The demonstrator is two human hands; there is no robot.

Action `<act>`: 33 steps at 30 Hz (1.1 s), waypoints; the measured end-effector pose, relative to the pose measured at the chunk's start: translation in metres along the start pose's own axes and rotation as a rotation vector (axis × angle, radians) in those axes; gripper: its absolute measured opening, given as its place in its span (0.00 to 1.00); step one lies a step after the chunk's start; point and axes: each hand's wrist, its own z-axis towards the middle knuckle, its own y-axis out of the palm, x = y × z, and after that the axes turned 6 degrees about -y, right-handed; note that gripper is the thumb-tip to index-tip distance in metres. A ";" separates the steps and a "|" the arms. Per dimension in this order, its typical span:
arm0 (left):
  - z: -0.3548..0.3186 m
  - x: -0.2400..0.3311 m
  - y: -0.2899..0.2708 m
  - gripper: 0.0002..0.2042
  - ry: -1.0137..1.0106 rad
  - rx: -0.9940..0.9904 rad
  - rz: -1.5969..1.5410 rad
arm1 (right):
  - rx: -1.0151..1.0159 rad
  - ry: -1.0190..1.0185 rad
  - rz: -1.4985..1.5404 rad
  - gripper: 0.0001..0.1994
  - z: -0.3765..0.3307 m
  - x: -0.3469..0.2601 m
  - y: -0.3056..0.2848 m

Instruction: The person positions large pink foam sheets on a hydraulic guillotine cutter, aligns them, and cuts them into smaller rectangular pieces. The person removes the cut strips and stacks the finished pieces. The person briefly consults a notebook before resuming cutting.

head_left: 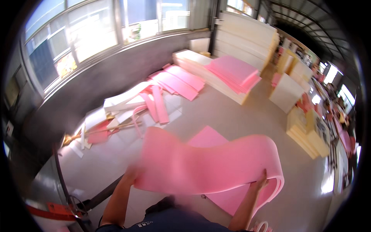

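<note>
Left grip [132, 174] and right grip [262, 181], closed on its edges at 9 and 4 o'clock, hold a rippling pink foam sheet [212, 167] above the floor [228, 116], its loose curl liable to crease under uneven pulling.

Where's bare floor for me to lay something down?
Open floor runs between the held pink sheet and the pink stack, and rightward to the cream blocks. Crowded: along the window wall, with pink strips; beneath the held sheet, where another pink sheet lies.
</note>
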 end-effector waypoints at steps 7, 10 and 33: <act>0.099 0.014 -0.067 0.23 0.084 0.195 -0.039 | -0.175 0.181 -0.009 0.25 0.010 0.114 0.172; 0.139 0.031 -0.078 0.23 0.117 0.173 -0.200 | -0.168 0.179 -0.062 0.25 0.018 0.148 0.221; 0.696 0.346 0.016 0.22 0.173 0.191 0.308 | 0.018 0.301 0.064 0.23 0.230 0.500 0.631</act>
